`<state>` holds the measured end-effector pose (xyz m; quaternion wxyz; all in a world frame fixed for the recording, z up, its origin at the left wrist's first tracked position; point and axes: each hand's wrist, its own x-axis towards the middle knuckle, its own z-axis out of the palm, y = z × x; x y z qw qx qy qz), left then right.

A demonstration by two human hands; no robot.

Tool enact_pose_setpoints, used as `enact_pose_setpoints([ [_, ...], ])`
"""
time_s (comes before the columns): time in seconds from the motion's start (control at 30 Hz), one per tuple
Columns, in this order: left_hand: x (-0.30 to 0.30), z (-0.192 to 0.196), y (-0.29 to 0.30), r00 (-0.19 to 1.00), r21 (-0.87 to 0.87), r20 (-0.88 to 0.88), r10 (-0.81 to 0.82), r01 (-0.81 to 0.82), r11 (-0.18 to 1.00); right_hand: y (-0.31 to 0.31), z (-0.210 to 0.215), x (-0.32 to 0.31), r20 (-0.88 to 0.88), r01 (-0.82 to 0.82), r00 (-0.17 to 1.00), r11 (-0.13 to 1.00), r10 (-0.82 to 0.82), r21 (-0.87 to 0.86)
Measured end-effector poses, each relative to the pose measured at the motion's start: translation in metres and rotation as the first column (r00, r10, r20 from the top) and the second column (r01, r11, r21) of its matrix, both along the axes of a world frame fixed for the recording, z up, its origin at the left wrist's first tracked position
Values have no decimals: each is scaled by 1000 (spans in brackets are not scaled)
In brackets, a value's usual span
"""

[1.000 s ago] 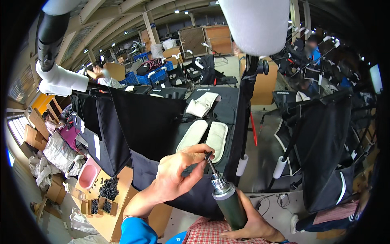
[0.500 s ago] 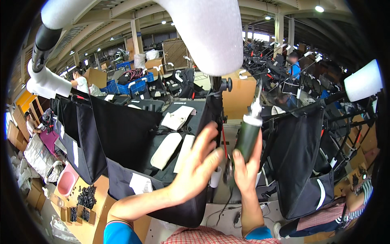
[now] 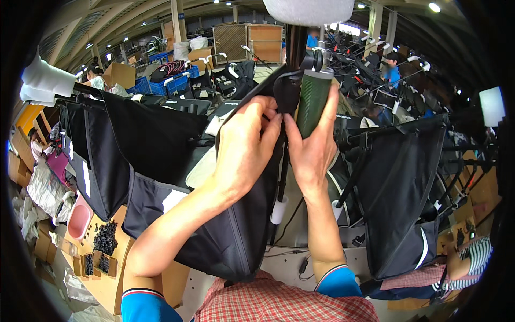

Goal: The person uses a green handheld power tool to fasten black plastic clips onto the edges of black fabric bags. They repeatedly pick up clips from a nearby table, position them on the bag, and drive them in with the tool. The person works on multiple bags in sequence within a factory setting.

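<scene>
My right hand [image 3: 314, 155] is wrapped round a dark green electric screwdriver [image 3: 315, 102], which stands nearly upright with a grey collar at its top. The thumb of that hand also reaches toward the edge of a black fabric flap [image 3: 288, 94]. Pinched at the same flap is my left hand [image 3: 241, 147], its fingertips pressed together just left of the right thumb. Directly above is a black frame tube [image 3: 296, 45] capped with white foam wrap [image 3: 308, 11]. The flap belongs to a black fabric stroller body [image 3: 225, 236] hanging below and left. The screwdriver's tip is hard to make out against the tube.
A second black fabric body [image 3: 405, 198] hangs on its frame at right, with a co-worker's striped sleeve [image 3: 477, 260] beyond. At lower left a cardboard-topped surface [image 3: 115, 295] carries a pink basin [image 3: 79, 219] and a pile of small black parts [image 3: 105, 238]. A cord [image 3: 292, 214] hangs behind.
Both hands have risen to the tube and come together at the flap. My left hand went from spread fingers to a pinch. The foam-wrapped tube sits higher in view.
</scene>
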<state>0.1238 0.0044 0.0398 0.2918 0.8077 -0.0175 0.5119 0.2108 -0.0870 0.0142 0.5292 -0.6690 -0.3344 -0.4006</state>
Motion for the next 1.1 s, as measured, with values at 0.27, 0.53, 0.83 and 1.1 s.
enact_pose_setpoints([
  [0.27,7,4,9,990,-40,74,-116,119,992,3,4,5,44,-91,995,994,89,66],
  [0.53,13,-1,-2,974,123,213,-73,47,991,-10,12,10,-81,-420,894,887,441,192],
  [0.83,10,-5,2,967,249,236,-92,32,968,-7,9,16,-88,-451,879,876,469,170],
  [1.1,10,0,0,979,119,200,-29,5,993,-12,10,9,-120,-445,876,878,468,177],
])
